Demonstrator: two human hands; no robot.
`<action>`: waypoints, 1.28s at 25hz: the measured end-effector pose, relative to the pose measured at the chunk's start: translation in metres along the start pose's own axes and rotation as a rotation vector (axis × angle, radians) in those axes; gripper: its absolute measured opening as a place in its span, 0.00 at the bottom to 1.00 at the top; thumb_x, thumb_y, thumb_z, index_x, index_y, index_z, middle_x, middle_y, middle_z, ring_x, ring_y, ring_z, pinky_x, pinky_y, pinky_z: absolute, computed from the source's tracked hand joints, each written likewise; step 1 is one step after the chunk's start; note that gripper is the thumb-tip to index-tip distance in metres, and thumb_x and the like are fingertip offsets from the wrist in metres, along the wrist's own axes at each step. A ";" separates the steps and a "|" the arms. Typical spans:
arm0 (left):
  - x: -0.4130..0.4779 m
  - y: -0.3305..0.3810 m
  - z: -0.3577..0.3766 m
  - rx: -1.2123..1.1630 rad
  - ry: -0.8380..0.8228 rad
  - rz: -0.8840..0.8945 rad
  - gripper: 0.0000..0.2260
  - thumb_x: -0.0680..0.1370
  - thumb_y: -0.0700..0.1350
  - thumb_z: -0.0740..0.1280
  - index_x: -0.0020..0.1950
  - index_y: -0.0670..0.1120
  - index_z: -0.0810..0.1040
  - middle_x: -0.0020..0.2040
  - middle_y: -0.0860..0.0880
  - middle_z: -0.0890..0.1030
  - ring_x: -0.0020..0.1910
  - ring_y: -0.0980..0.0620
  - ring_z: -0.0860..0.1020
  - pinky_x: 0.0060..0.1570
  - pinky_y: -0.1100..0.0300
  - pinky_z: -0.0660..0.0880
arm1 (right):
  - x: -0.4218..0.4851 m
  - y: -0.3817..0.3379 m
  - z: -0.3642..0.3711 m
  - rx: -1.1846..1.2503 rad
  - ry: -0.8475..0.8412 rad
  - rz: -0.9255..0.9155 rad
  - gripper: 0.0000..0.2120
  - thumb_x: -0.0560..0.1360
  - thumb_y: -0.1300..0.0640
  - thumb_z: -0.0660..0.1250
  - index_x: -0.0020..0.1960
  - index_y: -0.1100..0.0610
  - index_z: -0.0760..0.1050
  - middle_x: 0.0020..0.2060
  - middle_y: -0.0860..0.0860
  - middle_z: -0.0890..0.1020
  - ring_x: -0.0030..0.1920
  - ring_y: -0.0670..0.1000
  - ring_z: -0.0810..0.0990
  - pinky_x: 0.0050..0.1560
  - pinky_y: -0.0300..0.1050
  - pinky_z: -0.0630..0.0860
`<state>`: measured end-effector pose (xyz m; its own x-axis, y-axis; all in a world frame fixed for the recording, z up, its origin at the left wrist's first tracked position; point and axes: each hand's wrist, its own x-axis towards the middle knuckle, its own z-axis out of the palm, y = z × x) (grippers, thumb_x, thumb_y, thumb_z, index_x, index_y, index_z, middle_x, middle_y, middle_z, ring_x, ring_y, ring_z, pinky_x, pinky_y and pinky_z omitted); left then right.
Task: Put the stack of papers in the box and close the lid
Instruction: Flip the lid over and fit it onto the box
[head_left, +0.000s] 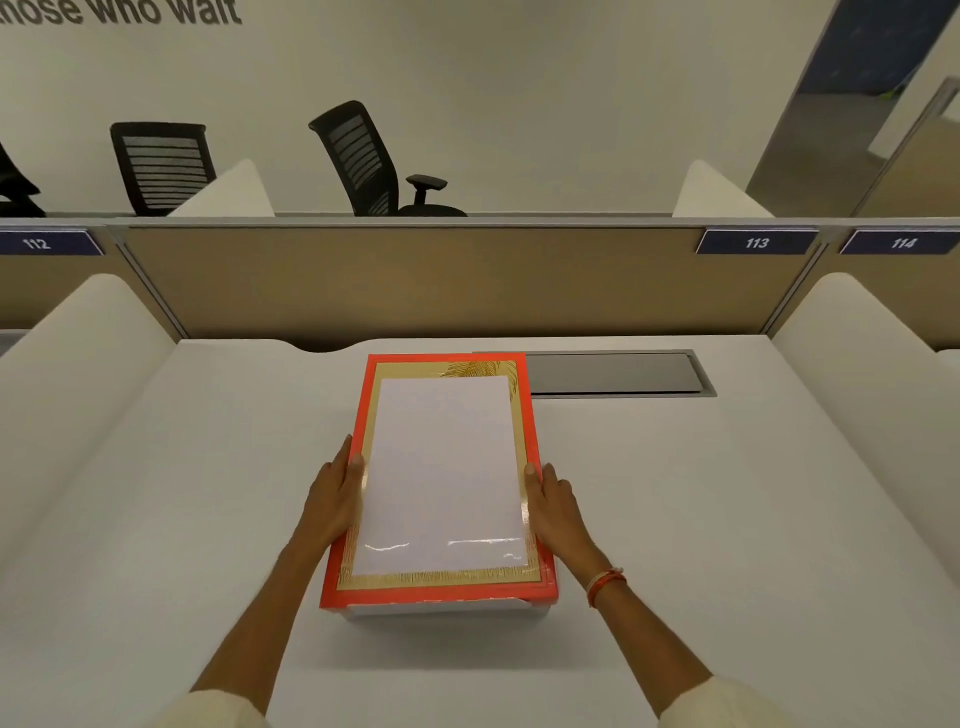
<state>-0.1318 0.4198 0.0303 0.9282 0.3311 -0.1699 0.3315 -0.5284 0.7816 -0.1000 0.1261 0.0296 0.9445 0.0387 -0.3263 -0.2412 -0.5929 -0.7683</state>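
Your lid (447, 592), glossy orange with a gold border, hides the box beneath; your left hand (336, 496) and right hand (551, 501) press flat against its sides.

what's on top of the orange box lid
A stack of white papers lies flat on the orange lid, with both hands at its sides. The box's inside is covered.

The box (441, 610) stands at the centre of the surface (727, 519), its lid (532, 415) on top. The left hand (335, 501) lies against the lid's left edge, the right hand (556, 506) against its right edge. Behind and right of the box, a cable hatch (618, 373) sits in the surface; beyond it stands a partition (415, 280).
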 end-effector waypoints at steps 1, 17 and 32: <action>0.001 0.000 0.003 0.049 0.007 0.002 0.30 0.79 0.65 0.48 0.78 0.53 0.59 0.62 0.40 0.79 0.56 0.40 0.80 0.58 0.40 0.78 | 0.001 0.007 0.003 -0.007 0.005 0.002 0.26 0.80 0.38 0.45 0.68 0.54 0.63 0.57 0.56 0.74 0.50 0.51 0.74 0.49 0.44 0.71; 0.000 -0.024 0.029 0.132 0.037 -0.005 0.28 0.80 0.61 0.50 0.77 0.50 0.60 0.68 0.43 0.75 0.63 0.41 0.77 0.63 0.40 0.75 | 0.011 0.043 0.029 -0.095 0.088 -0.029 0.21 0.82 0.44 0.47 0.67 0.56 0.66 0.56 0.58 0.77 0.50 0.53 0.76 0.47 0.42 0.73; 0.010 -0.025 0.035 0.167 0.077 -0.006 0.26 0.81 0.59 0.51 0.76 0.48 0.62 0.68 0.42 0.76 0.63 0.39 0.77 0.63 0.38 0.74 | 0.025 0.042 0.033 -0.176 0.126 -0.046 0.21 0.82 0.44 0.48 0.62 0.57 0.69 0.54 0.57 0.78 0.49 0.51 0.77 0.52 0.44 0.78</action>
<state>-0.1246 0.4085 -0.0120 0.9126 0.3901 -0.1226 0.3662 -0.6464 0.6694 -0.0942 0.1289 -0.0290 0.9767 -0.0253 -0.2129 -0.1647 -0.7245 -0.6694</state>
